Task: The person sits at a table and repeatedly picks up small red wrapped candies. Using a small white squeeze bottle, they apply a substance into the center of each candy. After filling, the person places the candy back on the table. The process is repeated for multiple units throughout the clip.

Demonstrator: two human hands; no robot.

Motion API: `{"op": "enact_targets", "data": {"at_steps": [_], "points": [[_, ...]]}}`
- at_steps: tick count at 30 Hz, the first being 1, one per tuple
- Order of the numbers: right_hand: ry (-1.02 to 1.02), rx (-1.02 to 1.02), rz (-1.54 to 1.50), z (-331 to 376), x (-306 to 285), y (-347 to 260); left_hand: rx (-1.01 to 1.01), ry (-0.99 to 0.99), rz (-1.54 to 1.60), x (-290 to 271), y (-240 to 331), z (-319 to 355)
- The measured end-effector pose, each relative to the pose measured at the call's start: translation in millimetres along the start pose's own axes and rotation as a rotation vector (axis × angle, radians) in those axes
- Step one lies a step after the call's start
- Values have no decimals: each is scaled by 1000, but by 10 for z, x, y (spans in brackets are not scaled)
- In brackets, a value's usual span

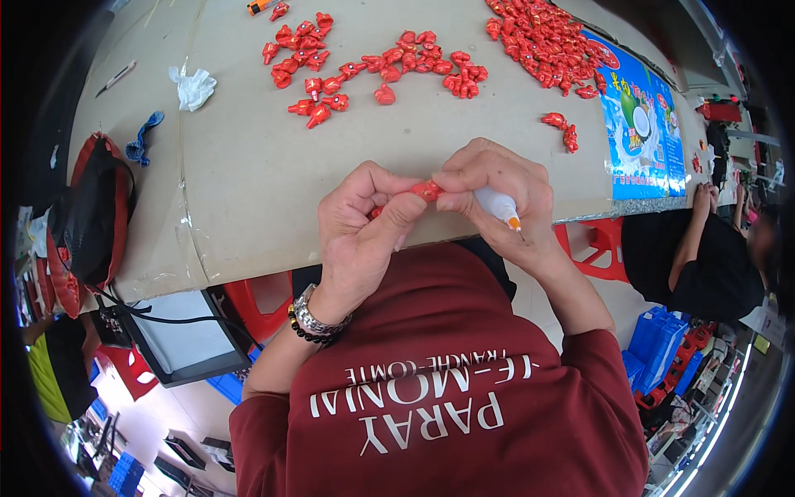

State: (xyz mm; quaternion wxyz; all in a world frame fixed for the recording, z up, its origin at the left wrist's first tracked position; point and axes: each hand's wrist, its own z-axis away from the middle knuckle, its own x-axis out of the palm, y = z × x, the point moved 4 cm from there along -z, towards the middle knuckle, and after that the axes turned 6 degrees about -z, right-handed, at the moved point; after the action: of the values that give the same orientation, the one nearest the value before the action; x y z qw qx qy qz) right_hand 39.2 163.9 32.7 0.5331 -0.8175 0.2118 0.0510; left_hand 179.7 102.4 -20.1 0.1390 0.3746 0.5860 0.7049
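My left hand [362, 224] and my right hand [497, 195] meet at the near edge of the cardboard-covered table [273, 182]. Between their fingertips they pinch one small red plastic piece [426, 190]. My right hand also holds a small white glue bottle [497, 204] with an orange tip that points down and to the right. A metal watch and a dark bead bracelet sit on my left wrist [319, 321]. Many more red pieces [373, 70] lie scattered farther back on the table.
A dense heap of red pieces [546, 37] lies at the back right beside a blue printed sheet [646, 132]. A crumpled white tissue [195, 87] and a black-and-red bag [95, 207] lie at the left. Another person in black [704, 257] sits at the right.
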Motion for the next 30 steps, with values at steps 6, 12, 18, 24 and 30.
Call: {"op": "enact_targets", "data": {"at_steps": [6,12,18,24,30], "points": [[39,-48,-9,105,29,77,10,3,-75,3,-3,7],[58,-98,11,128,49,90,10,1,-107,-2,6,12],[82,-113,6,150,59,112,8,8,-135,6,15,6],[91,-129,-3,155,66,127,12,19,-158,9,21,13],[101,-123,10,153,70,111,12,21,-161,6,9,14]]}}
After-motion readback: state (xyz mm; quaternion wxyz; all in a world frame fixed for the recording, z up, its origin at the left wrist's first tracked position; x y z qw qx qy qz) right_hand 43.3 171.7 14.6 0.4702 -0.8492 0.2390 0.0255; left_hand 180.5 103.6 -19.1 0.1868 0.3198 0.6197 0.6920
